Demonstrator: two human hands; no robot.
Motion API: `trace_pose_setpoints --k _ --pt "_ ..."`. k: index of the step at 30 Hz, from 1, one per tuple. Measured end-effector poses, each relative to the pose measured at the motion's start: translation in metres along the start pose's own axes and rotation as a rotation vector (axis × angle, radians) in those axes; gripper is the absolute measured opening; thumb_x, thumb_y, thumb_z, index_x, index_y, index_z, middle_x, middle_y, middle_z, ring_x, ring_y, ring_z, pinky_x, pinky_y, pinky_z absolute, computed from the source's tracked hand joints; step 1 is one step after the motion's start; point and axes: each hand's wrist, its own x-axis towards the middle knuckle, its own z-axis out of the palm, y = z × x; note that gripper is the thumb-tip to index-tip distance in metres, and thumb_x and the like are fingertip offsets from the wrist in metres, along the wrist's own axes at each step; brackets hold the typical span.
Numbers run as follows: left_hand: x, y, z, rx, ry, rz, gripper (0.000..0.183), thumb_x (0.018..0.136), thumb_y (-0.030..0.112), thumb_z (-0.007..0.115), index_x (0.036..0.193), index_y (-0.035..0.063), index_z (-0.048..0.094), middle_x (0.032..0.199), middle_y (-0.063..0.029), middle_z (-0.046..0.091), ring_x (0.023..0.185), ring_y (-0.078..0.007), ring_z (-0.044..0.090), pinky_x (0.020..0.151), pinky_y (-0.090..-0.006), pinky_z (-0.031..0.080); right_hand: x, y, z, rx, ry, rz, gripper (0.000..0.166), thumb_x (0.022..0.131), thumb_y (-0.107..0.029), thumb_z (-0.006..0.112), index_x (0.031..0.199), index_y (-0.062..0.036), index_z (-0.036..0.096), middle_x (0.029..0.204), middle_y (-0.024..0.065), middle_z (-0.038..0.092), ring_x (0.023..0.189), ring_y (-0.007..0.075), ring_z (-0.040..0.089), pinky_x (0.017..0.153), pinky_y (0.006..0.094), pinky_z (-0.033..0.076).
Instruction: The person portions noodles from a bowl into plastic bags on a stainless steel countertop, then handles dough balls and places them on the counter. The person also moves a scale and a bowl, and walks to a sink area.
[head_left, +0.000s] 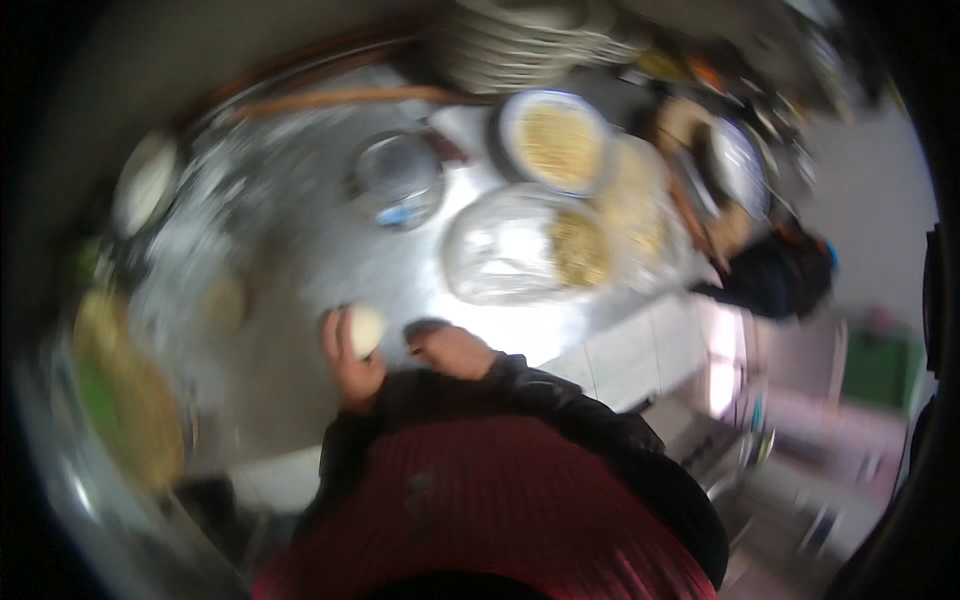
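Observation:
My left hand (354, 364) is closed around a pale round ball, likely dough (367, 331), above a metal worktop (300, 255) streaked with white powder. To its right is my right hand (455, 351), curled and blurred; whether it holds anything cannot be made out. A faint round piece (223, 301) lies on the worktop left of my hands. Beyond my right hand rests a wide plastic-covered tray or dish (491, 251) with a yellowish-brown food (580, 247) at its right side.
A white, blue-rimmed bowl of yellow food (559, 142) stands at the back, near stacked plates (510, 45). A round metal container (399, 176) sits mid-worktop. At the left are a white bowl (146, 184) and a chopping board (142, 405). A dark-clad person (780, 270) is at the right.

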Motion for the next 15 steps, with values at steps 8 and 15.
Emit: trace_pose_setpoints --k 8,15 --pt "-0.014 -0.028 0.018 0.121 0.029 0.275 0.061 0.095 0.025 0.059 0.147 -0.0015 0.041 0.148 -0.0248 0.044 0.135 -0.0444 0.044 0.113 -0.0538 0.035 -0.036 0.034 0.005 -0.133 0.494 -0.048 0.029 0.084 -0.015 0.062 0.111 -0.0049 0.061 0.120 0.0121 0.060 0.113 0.0323 0.056 0.093 0.0453 0.046" --pt "-0.002 -0.037 0.007 0.225 -0.078 0.372 0.053 0.098 0.032 0.060 0.142 0.0034 0.052 0.144 -0.0218 0.049 0.133 -0.0429 0.046 0.110 -0.0533 0.037 -0.056 0.059 0.046 -0.329 0.511 -0.067 0.057 0.097 -0.028 0.051 0.150 -0.0107 0.041 0.160 0.0089 0.032 0.145 0.0301 0.033 0.117 0.0545 0.026"
